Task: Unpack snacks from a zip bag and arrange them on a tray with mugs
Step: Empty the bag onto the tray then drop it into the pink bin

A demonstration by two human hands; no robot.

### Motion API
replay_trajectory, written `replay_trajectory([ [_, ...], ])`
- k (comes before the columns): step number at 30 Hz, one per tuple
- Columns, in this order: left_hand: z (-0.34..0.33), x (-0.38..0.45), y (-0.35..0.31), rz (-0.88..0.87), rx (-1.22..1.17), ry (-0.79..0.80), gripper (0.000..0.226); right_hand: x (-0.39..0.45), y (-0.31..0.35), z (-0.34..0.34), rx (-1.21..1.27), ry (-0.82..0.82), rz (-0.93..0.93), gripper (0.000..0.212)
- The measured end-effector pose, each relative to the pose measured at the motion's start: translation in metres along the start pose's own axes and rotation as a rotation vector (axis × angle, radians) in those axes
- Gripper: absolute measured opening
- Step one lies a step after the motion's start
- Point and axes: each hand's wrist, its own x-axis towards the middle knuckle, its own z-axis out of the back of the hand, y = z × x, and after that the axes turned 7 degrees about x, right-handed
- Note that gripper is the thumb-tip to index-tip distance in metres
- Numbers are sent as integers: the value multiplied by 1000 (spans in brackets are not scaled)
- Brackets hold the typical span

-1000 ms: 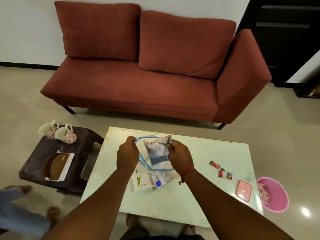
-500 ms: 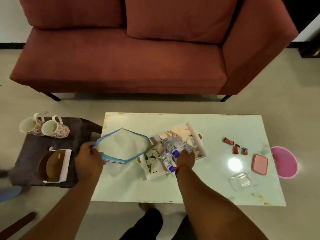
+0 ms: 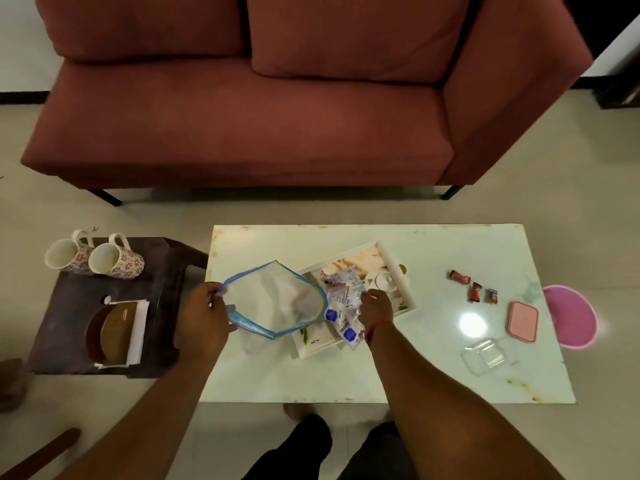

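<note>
Clear plastic, blue-edged, the zip bag (image 3: 277, 301) hung open and seemingly emptied from your left hand (image 3: 204, 315), which pinched its rim just left of the white printed tray (image 3: 398, 271). Your right hand (image 3: 375, 308) gripped the silvery snack packets (image 3: 341, 299) on that tray; next, I judged, you needed to spread them, then fetch the two floral mugs (image 3: 95, 259) from well left of it.

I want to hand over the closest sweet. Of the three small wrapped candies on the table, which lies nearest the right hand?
The leftmost candy, the longest, red one. It lies nearest the right hand; the other two sit further right, toward the pink lid.
</note>
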Motion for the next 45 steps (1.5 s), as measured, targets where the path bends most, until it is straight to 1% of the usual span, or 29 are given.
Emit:
replay_trajectory([
  [1, -5, -6, -9, -7, 20, -2, 16, -4, 5, 6, -16, 39, 33, 16],
  [2, -12, -11, -19, -18, 23, -5, 15, -9, 9, 11, -16, 78, 60, 13],
  [5, -33, -30, -48, -75, 39, 3, 16, -33, 28, 28, 41, 180, 141, 11],
  [7, -49, -45, -69, -122, 67, -11, 13, -51, 47, 42, 79, 235, 203, 18],
  [9, -66, -59, -91, -186, 111, -45, 11, -60, 61, 60, 58, 255, 292, 24],
  [12, -94, -83, -121, -252, 97, -51, 12, -67, 82, 93, -87, 226, 480, 21],
  [14, -111, -98, -137, -258, 52, -19, 8, -66, 94, 113, -206, 198, 601, 10],
  [15, -121, -107, -145, -257, 28, -5, 6, -67, 102, 124, -231, 197, 629, 8],
  [17, -138, -125, -161, -262, 4, 16, 5, -71, 119, 140, -263, 198, 687, 15],
  [20, -160, -149, -182, -279, 8, 60, 6, -77, 144, 159, -398, 161, 851, 21],
  [22, -170, -164, -194, -328, 54, 71, 11, -82, 157, 169, -512, 132, 955, 23],
  [24, -179, -174, -202, -362, 99, 76, 14, -88, 163, 174, -601, 126, 1022, 26],
  [27, -188, -183, -210, -312, 19, 122, 11, -97, 166, 179, -727, 140, 1122, 30],
  [30, -192, -190, -217, -217, -119, 197, 14, -101, 163, 178, -851, 159, 1220, 28],
  [33, -192, -196, -221, -146, -222, 248, 21, -105, 156, 175, -915, 164, 1288, 26],
  [37, -186, -196, -217, -42, -384, 281, 28, -110, 150, 168, -947, 163, 1332, 40],
  [39, -181, -190, -216, 22, -477, 293, 27, -113, 147, 165, -997, 176, 1366, 49],
  [41, -175, -183, -215, 66, -534, 287, 24, -115, 144, 160, -1021, 188, 1403, 50],
  [45, -161, -167, -213, 46, -525, 178, 20, -124, 141, 147, -1050, 137, 1521, 34],
])
